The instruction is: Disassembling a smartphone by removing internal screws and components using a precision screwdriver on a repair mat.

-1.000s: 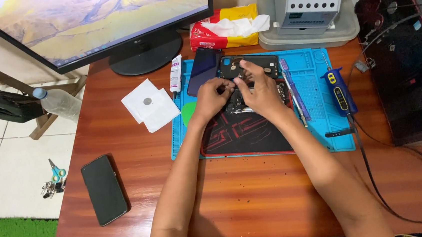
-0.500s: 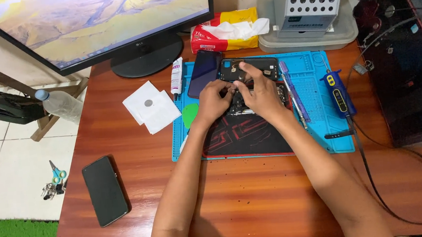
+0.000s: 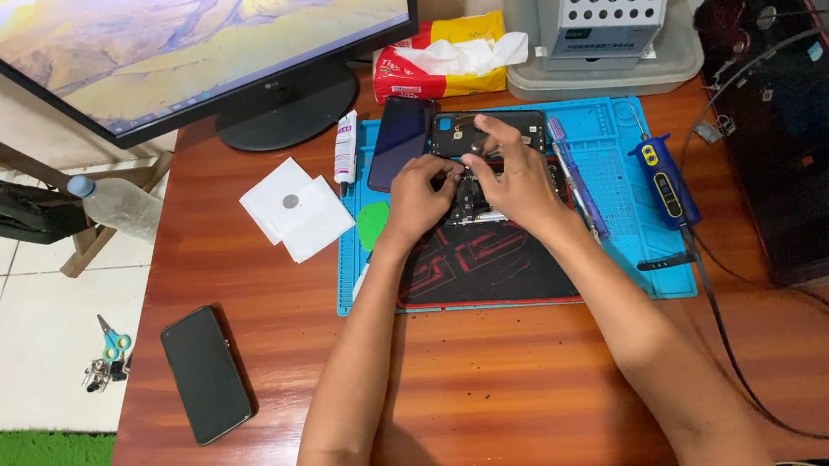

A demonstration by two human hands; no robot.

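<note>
An opened dark phone body [image 3: 486,137] lies on a blue work mat [image 3: 617,178], partly on a black and red pad [image 3: 481,262]. My left hand [image 3: 419,200] and my right hand [image 3: 516,176] meet over its lower part, fingertips pinched together on the exposed insides. What sits between the fingers is too small to tell. A dark screen panel [image 3: 399,140] lies just left of the phone body. My right hand's fingers reach up over the phone's middle.
A monitor [image 3: 173,45] stands at the back left, a tissue pack [image 3: 440,58] and a grey tool stand [image 3: 605,21] behind the mat. A blue tool [image 3: 665,179] with a cable, a glue tube [image 3: 346,150], white papers [image 3: 294,211] and a black phone [image 3: 206,373] lie around.
Both hands stay on the phone body with only small finger shifts. The camera view has shifted slightly.
</note>
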